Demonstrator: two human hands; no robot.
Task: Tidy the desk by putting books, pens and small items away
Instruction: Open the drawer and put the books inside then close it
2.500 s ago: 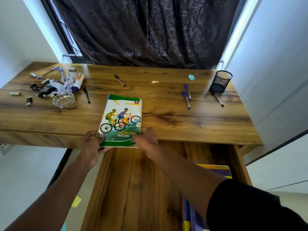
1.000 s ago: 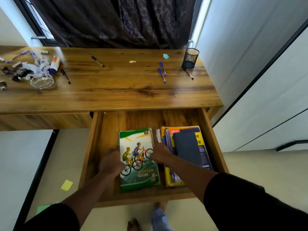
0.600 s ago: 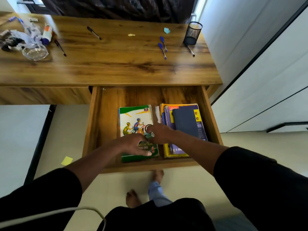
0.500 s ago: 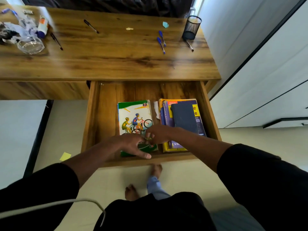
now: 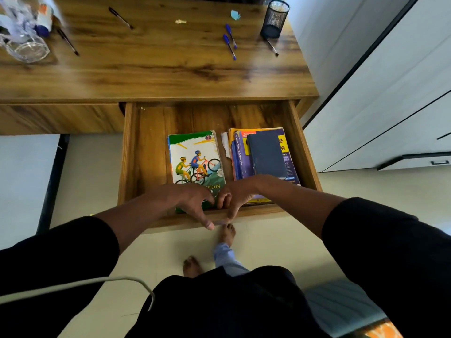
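Observation:
The green "Mountain Biking" book [image 5: 195, 157] lies flat in the open wooden drawer [image 5: 128, 152], left of a stack of books [image 5: 266, 152] topped by a dark blue one. My left hand [image 5: 190, 198] rests on the book's near end, one finger stretched over the drawer's front rim. My right hand [image 5: 238, 191] is beside it with loosely bent fingers, touching the same rim. On the desk [image 5: 156, 76] lie two blue pens [image 5: 229, 46], a black pen [image 5: 120, 17] and another pen [image 5: 67, 42].
A black mesh pen holder [image 5: 274, 18] stands at the desk's back right with a pen [image 5: 272, 46] beside it. A glass bowl [image 5: 26, 48] and clutter sit at the far left. Small paper scraps [image 5: 235, 14] lie near the back. White cupboard doors [image 5: 390, 81] stand to the right.
The book went from the desk's front edge down into the drawer. Both hands slid back along it to its near end and the drawer's front rim.

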